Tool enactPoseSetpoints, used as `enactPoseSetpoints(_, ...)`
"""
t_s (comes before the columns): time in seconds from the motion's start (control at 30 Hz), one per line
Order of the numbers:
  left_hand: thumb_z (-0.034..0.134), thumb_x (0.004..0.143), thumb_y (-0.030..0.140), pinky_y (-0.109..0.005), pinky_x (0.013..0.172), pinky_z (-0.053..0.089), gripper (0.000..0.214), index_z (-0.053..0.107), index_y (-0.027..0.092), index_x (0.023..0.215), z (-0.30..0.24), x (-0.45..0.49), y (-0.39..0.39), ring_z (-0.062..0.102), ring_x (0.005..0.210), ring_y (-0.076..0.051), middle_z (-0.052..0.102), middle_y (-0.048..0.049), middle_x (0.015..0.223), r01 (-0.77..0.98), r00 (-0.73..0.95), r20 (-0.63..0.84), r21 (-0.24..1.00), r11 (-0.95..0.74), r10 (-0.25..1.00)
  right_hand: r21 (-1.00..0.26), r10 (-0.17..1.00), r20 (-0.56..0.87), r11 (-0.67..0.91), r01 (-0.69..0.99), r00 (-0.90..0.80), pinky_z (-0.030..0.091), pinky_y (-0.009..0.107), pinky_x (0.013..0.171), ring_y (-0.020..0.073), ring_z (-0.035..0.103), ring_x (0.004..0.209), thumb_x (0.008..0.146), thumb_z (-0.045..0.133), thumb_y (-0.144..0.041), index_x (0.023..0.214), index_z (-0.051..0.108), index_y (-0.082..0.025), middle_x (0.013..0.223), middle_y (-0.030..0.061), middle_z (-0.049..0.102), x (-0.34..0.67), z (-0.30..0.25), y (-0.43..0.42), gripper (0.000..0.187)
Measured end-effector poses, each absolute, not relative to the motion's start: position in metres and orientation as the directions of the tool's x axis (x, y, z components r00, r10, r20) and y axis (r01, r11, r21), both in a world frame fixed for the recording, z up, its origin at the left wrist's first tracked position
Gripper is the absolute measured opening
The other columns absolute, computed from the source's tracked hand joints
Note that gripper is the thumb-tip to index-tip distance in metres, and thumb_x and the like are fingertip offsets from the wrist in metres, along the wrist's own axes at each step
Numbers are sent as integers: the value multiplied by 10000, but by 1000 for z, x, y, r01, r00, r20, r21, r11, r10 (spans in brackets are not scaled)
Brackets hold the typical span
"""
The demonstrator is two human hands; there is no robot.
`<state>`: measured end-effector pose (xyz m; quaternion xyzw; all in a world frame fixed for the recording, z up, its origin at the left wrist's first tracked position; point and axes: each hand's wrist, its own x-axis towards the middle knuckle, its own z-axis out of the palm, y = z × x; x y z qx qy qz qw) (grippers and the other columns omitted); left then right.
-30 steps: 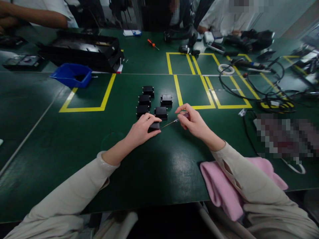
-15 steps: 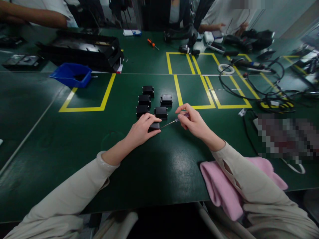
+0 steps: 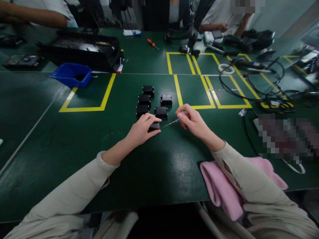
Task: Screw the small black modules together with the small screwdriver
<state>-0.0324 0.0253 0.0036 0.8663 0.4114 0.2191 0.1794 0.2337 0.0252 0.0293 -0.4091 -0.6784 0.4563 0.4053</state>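
Note:
My left hand (image 3: 141,130) rests on the green table and is closed around a small black box (image 3: 155,126), pinning it down. My right hand (image 3: 192,122) pinches a thin screwdriver (image 3: 171,122) with a purple handle, its metal tip touching the right side of that box. Just behind them stand several more small black boxes (image 3: 145,100) in two short rows, the nearest one (image 3: 161,113) almost touching my left fingers.
A blue bin (image 3: 71,75) and a long black tray (image 3: 82,48) sit at the back left. Yellow tape outlines (image 3: 196,83) mark the table. Black cables (image 3: 261,89) and tools crowd the right. A pink cloth (image 3: 224,186) lies under my right forearm. Other people sit across the table.
My hands and the box have stayed put. A person across the table has moved their hands slightly.

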Motion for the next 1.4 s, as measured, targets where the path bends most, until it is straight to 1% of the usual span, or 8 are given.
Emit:
enactPoseSetpoints(0.13, 729, 959, 273, -526, 1049, 544, 358, 635, 244, 1303, 3, -32, 25, 606, 1253, -323, 623, -105, 1302, 634, 565, 236, 489, -599, 791, -951, 925, 157, 236, 200, -346, 290, 262, 467, 101, 406, 446, 1052, 575, -421, 1008, 501, -244, 554, -106, 438, 234, 27, 26, 198)
enactPoseSetpoints(0.33, 733, 958, 272, -525, 1047, 543, 369, 631, 230, 1310, 4, -32, 25, 604, 1256, -327, 621, -114, 1302, 632, 569, 231, 490, -600, 789, -917, 911, 251, 332, 219, -327, 356, 276, 565, 109, 470, 576, 977, 633, -273, 1083, 510, -229, 697, -75, 483, 235, 28, 27, 168)
enactPoseSetpoints(0.57, 728, 964, 284, -529, 1054, 540, 361, 632, 232, 1309, 3, -33, 26, 605, 1249, -328, 623, -113, 1299, 636, 569, 230, 484, -600, 789, -944, 926, 157, 243, 222, -343, 292, 266, 485, 99, 413, 459, 1050, 568, -375, 1022, 492, -242, 577, -106, 438, 234, 29, 25, 155)
enactPoseSetpoints(0.77, 733, 962, 273, -531, 1057, 535, 366, 629, 224, 1310, 2, -33, 26, 602, 1257, -328, 627, -114, 1303, 636, 572, 230, 481, -603, 787, -920, 909, 249, 329, 212, -333, 339, 255, 509, 87, 440, 488, 998, 617, -259, 1073, 509, -226, 637, -102, 460, 235, 29, 26, 136)
enactPoseSetpoints(0.93, 737, 965, 258, -526, 1051, 536, 367, 629, 201, 1311, 2, -32, 26, 606, 1249, -331, 629, -125, 1297, 632, 575, 241, 476, -612, 782, -949, 925, 181, 254, 189, -334, 286, 248, 448, 95, 406, 436, 1059, 552, -390, 1014, 496, -237, 549, -113, 414, 234, 26, 27, 169)
enactPoseSetpoints(1.0, 739, 965, 257, -526, 1049, 537, 367, 630, 199, 1310, 1, -33, 26, 608, 1245, -332, 630, -126, 1294, 628, 577, 245, 476, -616, 779, -949, 924, 178, 252, 189, -338, 271, 251, 443, 97, 398, 427, 1060, 549, -379, 1015, 488, -240, 541, -115, 407, 234, 26, 27, 159)
enactPoseSetpoints(1.2, 748, 955, 257, -516, 1050, 537, 376, 632, 209, 1309, 2, -34, 26, 609, 1251, -329, 628, -119, 1294, 634, 571, 240, 479, -608, 785, -922, 921, 247, 319, 220, -303, 335, 258, 516, 91, 447, 514, 1000, 609, -253, 1079, 502, -226, 675, -84, 477, 235, 25, 28, 135)
enactPoseSetpoints(1.4, 736, 963, 261, -519, 1048, 539, 369, 630, 208, 1312, 4, -33, 25, 607, 1255, -329, 628, -122, 1307, 637, 572, 233, 479, -604, 787, -925, 929, 216, 293, 242, -300, 349, 262, 521, 92, 456, 513, 1021, 606, -340, 944, 533, -218, 627, -71, 504, 234, 25, 28, 161)
